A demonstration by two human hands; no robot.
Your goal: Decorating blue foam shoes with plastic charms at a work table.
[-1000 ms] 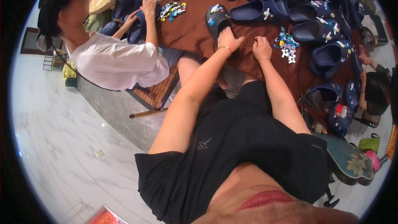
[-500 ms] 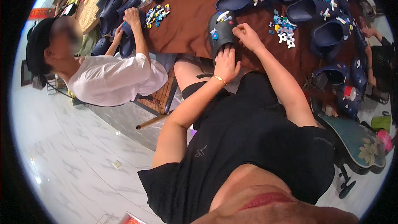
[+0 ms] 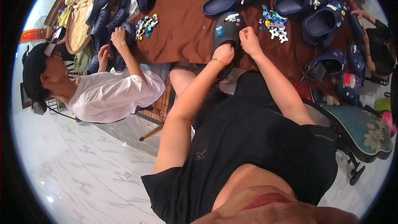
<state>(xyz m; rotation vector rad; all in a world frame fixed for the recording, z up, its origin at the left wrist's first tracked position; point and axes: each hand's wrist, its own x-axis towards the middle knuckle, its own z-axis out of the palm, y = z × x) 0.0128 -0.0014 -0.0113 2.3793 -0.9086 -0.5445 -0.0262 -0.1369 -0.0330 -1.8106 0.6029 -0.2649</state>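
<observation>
A dark clog (image 3: 228, 33) lies at the table's near edge, its toe pointing away from me. My left hand (image 3: 224, 52) reaches into its opening, so the fingers are hidden inside. On the clog's upper sit a white-and-blue charm (image 3: 232, 17), a blue figure charm (image 3: 219, 30) and a small pinkish round charm (image 3: 238, 24). Just right of the clog is my right hand (image 3: 250, 41), its fingers curled together; whatever they may pinch is too small to make out. Loose charms (image 3: 274, 25) are piled to the right of that hand.
Navy clogs (image 3: 224, 1) line the far side and right of the brown-covered table (image 3: 178, 29). Another charm pile (image 3: 146, 27) lies to the left. A person in white (image 3: 112, 93) sits at my left, near more clogs. At right stand a bottle (image 3: 349, 81) and a chair (image 3: 356, 128).
My left hand has gone deeper into the clog; its fingers showed at the opening before. My right hand has drawn slightly away from the clog's side, fingers curled tighter. The view has shifted somewhat.
</observation>
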